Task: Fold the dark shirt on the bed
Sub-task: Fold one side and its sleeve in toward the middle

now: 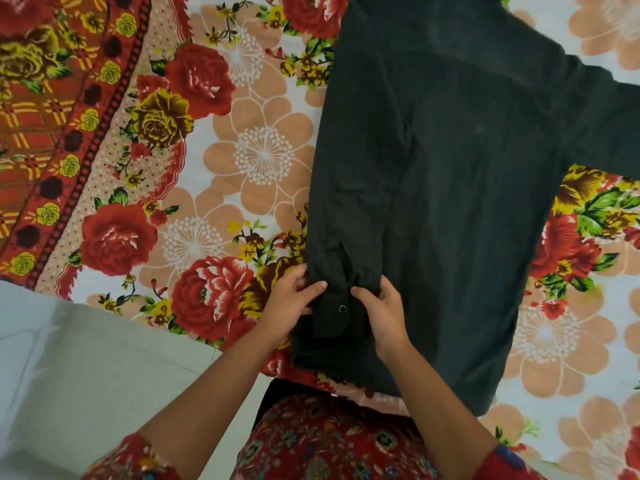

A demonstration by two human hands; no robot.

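The dark shirt (460,188) lies flat on the bed, collar end far from me and hem near me. Its left sleeve is folded inward along the body, with the buttoned cuff (341,308) lying near the hem. The other sleeve spreads out to the right edge of the view. My left hand (294,303) pinches the cuff's left edge. My right hand (381,313) pinches the cuff's right side, thumb on top of the fabric.
A floral bedsheet (242,154) with red roses covers the bed; a red patterned border runs along its left side (52,133). Pale tiled floor (86,368) shows at lower left beyond the bed's near edge. My red patterned clothing (329,441) is at the bottom.
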